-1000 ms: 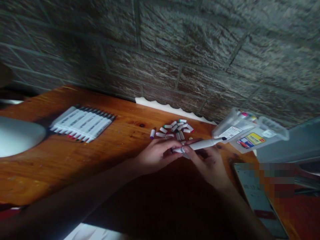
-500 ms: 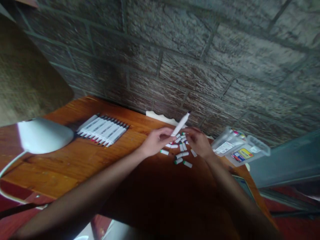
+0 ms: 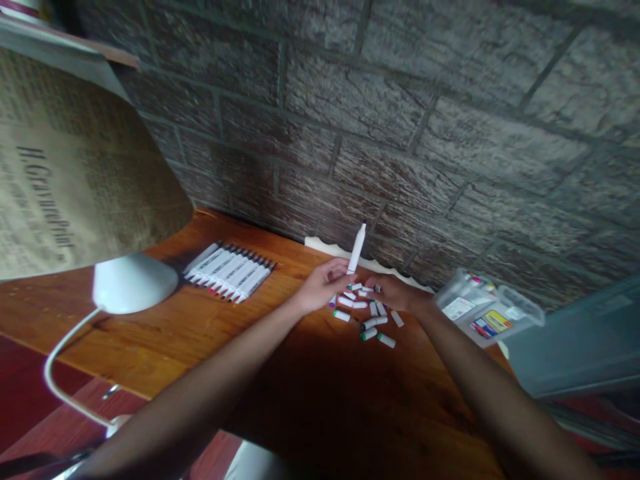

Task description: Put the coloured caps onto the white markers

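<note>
My left hand (image 3: 324,285) is closed around the lower part of a white marker (image 3: 357,250), which stands nearly upright with its dark, uncapped tip pointing up. Just right of it, my right hand (image 3: 397,293) reaches down into a loose scatter of white marker caps (image 3: 359,305) with green, purple, red and dark ends. Its fingers are curled over one small cap (image 3: 377,289), partly hidden by the fingertips. Further left, a row of uncapped white markers (image 3: 227,272) lies side by side, dark tips toward the wall.
A lamp with a print-covered shade (image 3: 90,180) and white base (image 3: 135,283) stands at the left on the wooden table (image 3: 210,347). Clear plastic cases (image 3: 487,313) with several colourful items sit at the right. Behind runs a stone-block wall (image 3: 310,147), with a white scalloped strip (image 3: 320,247) at its foot.
The view has swung left, showing more of the lamp. The marker has tilted more upright in my left hand. My right hand has moved away from the marker and down onto the caps.
</note>
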Available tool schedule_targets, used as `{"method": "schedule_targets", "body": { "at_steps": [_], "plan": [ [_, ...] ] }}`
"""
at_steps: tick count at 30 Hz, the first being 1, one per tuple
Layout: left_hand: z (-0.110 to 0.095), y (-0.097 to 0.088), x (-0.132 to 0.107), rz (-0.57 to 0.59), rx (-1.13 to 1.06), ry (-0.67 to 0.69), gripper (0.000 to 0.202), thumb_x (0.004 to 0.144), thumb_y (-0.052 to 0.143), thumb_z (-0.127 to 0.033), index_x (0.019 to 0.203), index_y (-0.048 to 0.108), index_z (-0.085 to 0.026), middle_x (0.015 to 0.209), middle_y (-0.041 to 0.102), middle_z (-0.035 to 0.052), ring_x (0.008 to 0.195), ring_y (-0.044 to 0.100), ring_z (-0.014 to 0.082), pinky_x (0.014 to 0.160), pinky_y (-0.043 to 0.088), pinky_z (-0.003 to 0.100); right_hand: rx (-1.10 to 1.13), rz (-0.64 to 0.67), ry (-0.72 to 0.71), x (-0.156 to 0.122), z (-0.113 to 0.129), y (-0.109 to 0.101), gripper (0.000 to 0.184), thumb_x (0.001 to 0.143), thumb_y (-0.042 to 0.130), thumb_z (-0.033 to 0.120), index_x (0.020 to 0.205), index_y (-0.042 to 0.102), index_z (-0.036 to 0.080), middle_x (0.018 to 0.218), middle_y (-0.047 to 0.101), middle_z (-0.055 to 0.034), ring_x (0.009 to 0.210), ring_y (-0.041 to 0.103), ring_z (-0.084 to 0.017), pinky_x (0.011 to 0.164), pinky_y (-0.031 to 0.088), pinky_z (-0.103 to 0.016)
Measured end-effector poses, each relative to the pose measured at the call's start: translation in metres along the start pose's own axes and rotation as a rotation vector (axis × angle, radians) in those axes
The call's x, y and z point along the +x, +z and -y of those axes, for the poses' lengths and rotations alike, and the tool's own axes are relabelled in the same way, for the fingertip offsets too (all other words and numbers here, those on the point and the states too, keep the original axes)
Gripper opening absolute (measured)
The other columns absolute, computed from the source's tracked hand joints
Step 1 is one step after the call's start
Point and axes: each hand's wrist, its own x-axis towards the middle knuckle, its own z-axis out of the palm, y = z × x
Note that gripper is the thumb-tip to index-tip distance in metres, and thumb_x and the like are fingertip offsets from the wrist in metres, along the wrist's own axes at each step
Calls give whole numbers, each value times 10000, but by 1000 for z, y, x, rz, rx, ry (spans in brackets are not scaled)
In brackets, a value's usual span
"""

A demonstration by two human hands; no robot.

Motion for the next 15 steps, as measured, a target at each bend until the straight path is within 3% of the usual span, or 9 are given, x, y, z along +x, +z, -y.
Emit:
{"method": "schedule_targets", "body": {
  "at_steps": [6,10,15],
  "plan": [
    [-5,6,-6,31,-6,-157,660,691,855,-516,1145,560,-139,1020,685,63,799,663,122,663,530,208,47,-76,32,-9,4,5,247,816,705,282,1024,726,152,987,732,-69,868,648,-156,803,480,-245],
    [-2,8,-10,82,-26,-253,644,692,855,-500,1143,572,-137,1006,675,66,817,650,121,677,522,200,99,-207,24,-29,6,7,212,877,648,339,955,731,160,933,736,-76,826,654,-155,776,494,-250],
    [-1,11,-13,138,92,-332,559,774,767,-535,1104,625,-106,823,598,0,582,426,18,511,322,121,358,-497,74,-77,11,15,425,950,543,498,1197,647,168,1038,738,-91,803,679,-144,714,536,-249]
  ]
}}
